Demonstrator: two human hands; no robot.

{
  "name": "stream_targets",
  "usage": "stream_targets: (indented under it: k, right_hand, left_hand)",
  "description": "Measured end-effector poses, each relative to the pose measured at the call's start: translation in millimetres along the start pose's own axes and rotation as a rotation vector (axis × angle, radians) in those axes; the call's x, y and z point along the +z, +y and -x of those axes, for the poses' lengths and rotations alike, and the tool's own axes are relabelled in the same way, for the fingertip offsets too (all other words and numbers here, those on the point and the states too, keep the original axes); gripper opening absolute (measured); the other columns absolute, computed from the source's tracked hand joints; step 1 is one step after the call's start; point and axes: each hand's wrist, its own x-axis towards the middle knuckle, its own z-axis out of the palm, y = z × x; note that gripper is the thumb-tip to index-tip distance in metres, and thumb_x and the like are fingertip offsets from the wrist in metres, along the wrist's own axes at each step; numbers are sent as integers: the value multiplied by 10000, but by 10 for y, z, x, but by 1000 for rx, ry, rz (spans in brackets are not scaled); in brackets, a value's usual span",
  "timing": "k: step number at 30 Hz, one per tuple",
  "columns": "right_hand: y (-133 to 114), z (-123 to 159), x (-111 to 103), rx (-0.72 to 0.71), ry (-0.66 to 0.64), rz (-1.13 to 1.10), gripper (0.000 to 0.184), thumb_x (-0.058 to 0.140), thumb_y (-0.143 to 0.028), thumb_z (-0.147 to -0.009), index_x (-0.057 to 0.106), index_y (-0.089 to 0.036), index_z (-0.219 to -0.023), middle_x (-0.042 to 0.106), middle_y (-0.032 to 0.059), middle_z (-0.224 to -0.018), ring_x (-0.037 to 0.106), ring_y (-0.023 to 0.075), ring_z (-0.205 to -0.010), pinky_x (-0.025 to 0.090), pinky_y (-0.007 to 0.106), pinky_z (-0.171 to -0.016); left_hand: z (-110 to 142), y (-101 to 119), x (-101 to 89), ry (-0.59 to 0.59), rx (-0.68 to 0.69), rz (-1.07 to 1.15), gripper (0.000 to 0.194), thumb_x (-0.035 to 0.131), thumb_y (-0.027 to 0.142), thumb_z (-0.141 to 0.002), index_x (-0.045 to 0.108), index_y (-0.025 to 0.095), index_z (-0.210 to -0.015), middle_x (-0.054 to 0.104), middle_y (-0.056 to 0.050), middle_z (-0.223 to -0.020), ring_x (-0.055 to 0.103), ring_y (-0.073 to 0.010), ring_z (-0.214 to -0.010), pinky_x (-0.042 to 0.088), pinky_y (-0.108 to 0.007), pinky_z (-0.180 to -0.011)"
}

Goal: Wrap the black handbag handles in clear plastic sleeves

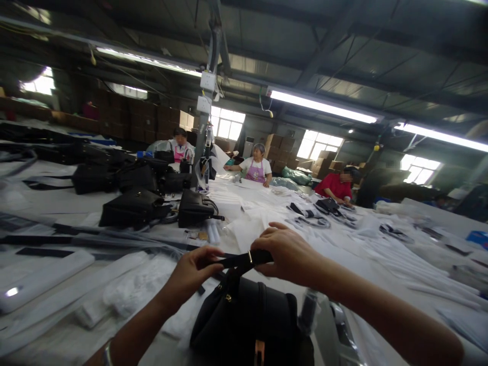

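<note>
Even tension, no twist

My left hand (190,272) pinches the black strap (233,261); my right hand (292,256) grips it beyond the gold ring (250,257). The black bag (244,323) is just below my fingers (208,250). I think even tension keeps the strap flat.

No text, label, brand, number or sign can be read.

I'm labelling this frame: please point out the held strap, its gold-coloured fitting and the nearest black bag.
Strap (237,261), head view: its visible middle.
Gold-coloured fitting (250,256), head view: its narrow bar.
Nearest black bag (244,320), head view: its main body.
</note>
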Motion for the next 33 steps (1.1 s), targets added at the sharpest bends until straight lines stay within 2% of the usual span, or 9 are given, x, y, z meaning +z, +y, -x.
stream_targets:
  k: [4, 7, 10, 15, 20, 23, 26, 29, 33]
  right_hand:
    - [100, 29, 84, 26, -39, -16, 120, 738, -255, -709, 693, -240, -820, 727, -5, -788, 655, 190, -765, 394, 361, -900]
    - [131, 9, 159, 37, -82, -52, 141, 737, -271, -717, 699, -254, -852, 729, -12, -784, 656, 200, -778, 411, 323, -798]
    - [134, -13, 163, 47, -91, -100, 180, 732, -291, -740, 714, -262, -916, 740, -1, -842, 653, 202, -791, 395, 275, -674]
    - [146, 1, 67, 5, -55, -252, 139, 669, -307, -832, 716, -233, -939, 734, -1, -844, 629, 153, -732, 403, 247, -662]
    - [290, 62, 62, 72, -98, -333, 183, 678, -343, -836, 722, -224, -968, 739, 20, -864, 652, 176, -767, 459, 273, -710]
    - [314, 62, 41, 99, -113, -359, 360, 711, -394, -809, 692, -243, -1134, 734, 58, -1066, 667, 234, -957, 491, 344, -859]
    - [144, -31, -44, 6, -33, -403, 594, 690, -459, -828, 536, -273, -1371, 587, 85, -1376, 552, 268, -1234, 405, 401, -1051]
    - [-155, -195, -136, -110, 23, -513, 578, 638, -450, -878, 495, -270, -1408, 506, 69, -1463, 478, 242, -1323, 346, 372, -1113]
    - [-430, -359, -191, -131, -73, -737, 416, 592, -414, -915, 618, -221, -1282, 661, 64, -1269, 606, 222, -1150, 455, 330, -979]
  left_hand:
    - [166, -359, -457, 95, -131, -30, 345, 763, 399, -704, 718, 180, -966, 727, -41, -837, 663, -240, -864, 497, -304, -773]
    - [301, -568, -660, 131, -181, -100, 381, 770, 451, -678, 727, 180, -942, 724, -43, -811, 655, -258, -864, 490, -312, -778]
    - [381, -672, -724, 133, -202, -117, 380, 763, 475, -681, 731, 183, -922, 728, -46, -811, 652, -257, -854, 485, -305, -767]
    - [452, -753, -760, 150, -192, -122, 341, 771, 486, -670, 733, 181, -817, 711, -28, -739, 635, -227, -763, 462, -264, -687]
    - [564, -807, -863, 365, -217, -75, 423, 811, 542, -571, 740, 184, -786, 714, -25, -702, 636, -225, -729, 471, -261, -648]
    - [562, -664, -925, 451, -211, 64, 475, 841, 504, -570, 740, 177, -900, 727, -37, -826, 637, -213, -800, 496, -256, -671]
    - [474, -330, -881, 485, -108, 256, 449, 879, 417, -574, 732, 183, -928, 719, -26, -878, 632, -181, -818, 513, -246, -712]
    - [352, 109, -675, 392, 26, 341, 347, 885, 343, -601, 740, 180, -870, 712, -8, -827, 627, -143, -774, 508, -215, -711]
    - [213, 593, -332, 184, 200, 414, 238, 855, 286, -674, 733, 188, -854, 720, 11, -793, 641, -116, -760, 498, -185, -728]
